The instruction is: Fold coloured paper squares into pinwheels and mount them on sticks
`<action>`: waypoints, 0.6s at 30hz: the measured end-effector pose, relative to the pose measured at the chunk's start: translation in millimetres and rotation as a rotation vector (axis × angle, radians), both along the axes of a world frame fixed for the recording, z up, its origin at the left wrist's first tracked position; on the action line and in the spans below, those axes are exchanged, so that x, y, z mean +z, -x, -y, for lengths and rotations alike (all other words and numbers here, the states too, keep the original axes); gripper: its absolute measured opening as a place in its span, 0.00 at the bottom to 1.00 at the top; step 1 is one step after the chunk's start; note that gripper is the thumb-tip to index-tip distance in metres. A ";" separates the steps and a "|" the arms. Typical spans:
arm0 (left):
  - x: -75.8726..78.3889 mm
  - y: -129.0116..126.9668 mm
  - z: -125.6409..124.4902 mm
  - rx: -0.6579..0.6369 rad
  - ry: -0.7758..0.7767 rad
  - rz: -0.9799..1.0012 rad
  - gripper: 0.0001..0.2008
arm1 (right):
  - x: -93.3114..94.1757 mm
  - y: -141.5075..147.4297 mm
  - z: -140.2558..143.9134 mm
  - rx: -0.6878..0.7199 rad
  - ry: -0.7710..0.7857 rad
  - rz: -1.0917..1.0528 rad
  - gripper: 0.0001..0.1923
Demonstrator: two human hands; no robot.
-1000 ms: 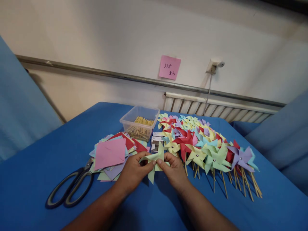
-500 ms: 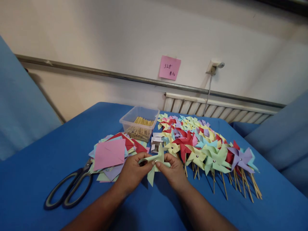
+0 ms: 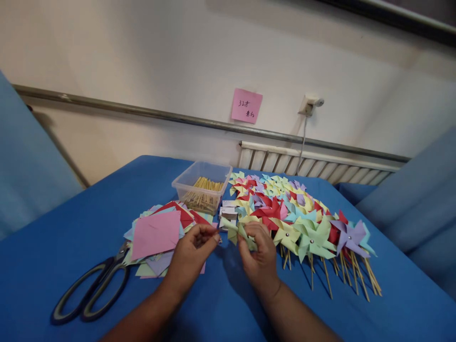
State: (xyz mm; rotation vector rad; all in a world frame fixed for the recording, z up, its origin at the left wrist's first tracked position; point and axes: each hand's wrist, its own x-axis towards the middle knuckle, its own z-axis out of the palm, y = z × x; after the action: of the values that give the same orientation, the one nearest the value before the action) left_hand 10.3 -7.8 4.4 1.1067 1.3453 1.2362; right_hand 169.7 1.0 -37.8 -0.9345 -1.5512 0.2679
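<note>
- Your right hand (image 3: 260,256) gripped the pale green paper pinwheel (image 3: 232,232) between thumb and fingers, just below the centre of the frame.
- Your left hand (image 3: 192,251) was apart from the paper, at lower centre-left; its thumb and index fingertip were drawn close together. A shiny speck showed at the tips, too small to identify; whether the fingers gripped it could not be told.
- The paper stack (image 3: 156,235), pink sheet uppermost, lay left of your left hand, with the scissors (image 3: 90,293) at lower left.
- The clear plastic box (image 3: 184,194) stood at centre, containing thin sticks (image 3: 204,187).
- The stick-mounted pinwheels (image 3: 315,237) lay massed at right of centre, near your right hand.
</note>
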 end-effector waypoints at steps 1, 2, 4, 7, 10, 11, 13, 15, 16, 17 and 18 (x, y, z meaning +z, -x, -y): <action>-0.4 0.4 1.0 -0.043 0.015 -0.002 0.12 | 1.4 -2.2 -0.4 -0.013 -0.084 0.079 0.08; -0.5 0.5 2.4 -0.103 0.030 0.025 0.12 | 3.0 -3.9 -0.5 -0.025 -0.149 0.152 0.10; 0.6 -0.8 6.1 -0.224 0.055 0.154 0.14 | 6.3 -5.4 0.2 -0.043 -0.224 0.279 0.11; 4.9 -4.3 10.4 -0.227 0.099 0.336 0.14 | 10.9 -2.1 3.1 -0.071 -0.260 0.394 0.11; 9.1 -6.1 11.0 -0.166 0.178 0.344 0.12 | 14.0 3.9 6.9 -0.082 -0.256 0.434 0.11; 9.6 -6.0 10.5 -0.157 0.200 0.332 0.12 | 14.5 5.5 7.9 -0.082 -0.248 0.440 0.11; 8.7 -4.9 9.0 -0.129 0.222 0.303 0.13 | 14.5 7.1 9.5 -0.075 -0.232 0.446 0.13; 5.8 -2.9 7.1 -0.092 0.227 0.275 0.13 | 13.8 6.7 10.5 -0.054 -0.219 0.454 0.16; 4.2 -1.9 6.1 -0.076 0.228 0.270 0.13 | 13.5 6.1 10.8 -0.035 -0.207 0.462 0.17; 2.7 -0.9 5.1 -0.062 0.227 0.273 0.13 | 13.3 5.3 11.2 -0.013 -0.190 0.472 0.19; 1.5 0.0 4.0 -0.052 0.223 0.286 0.14 | 13.5 4.5 11.8 0.008 -0.169 0.480 0.20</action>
State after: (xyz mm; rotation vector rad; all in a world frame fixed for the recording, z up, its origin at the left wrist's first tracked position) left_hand 10.2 -11.8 5.9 0.7719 1.1947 1.1276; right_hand 165.1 -10.8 -24.3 -0.8980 -1.9809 -0.0926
